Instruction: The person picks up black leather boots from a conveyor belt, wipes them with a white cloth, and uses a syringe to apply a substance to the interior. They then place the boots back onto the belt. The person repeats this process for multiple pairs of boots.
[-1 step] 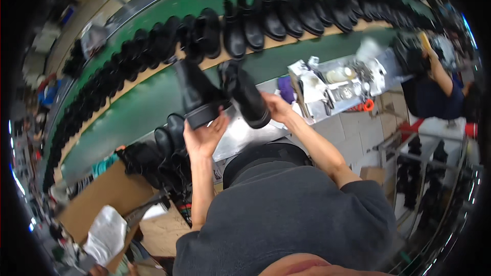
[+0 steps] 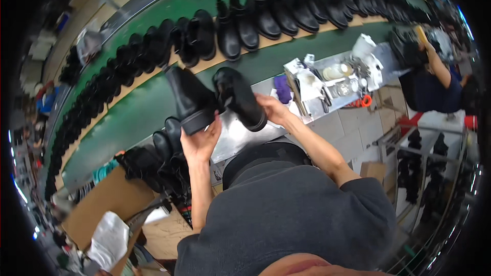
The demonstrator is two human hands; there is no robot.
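Pair in hand: left hand (image 2: 200, 142) grips black leather ankle boot (image 2: 190, 97) by its sole; right hand (image 2: 271, 110) grips second black boot (image 2: 239, 97). Both raised at 12 o'clock over the metal surface (image 2: 232, 138); more boots wait on the green conveyor (image 2: 138, 112).

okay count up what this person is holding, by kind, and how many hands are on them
Black boots held: 2, one in the left hand, the left boot, and one in the right hand, the right boot
Hands holding: 2
Total: 4
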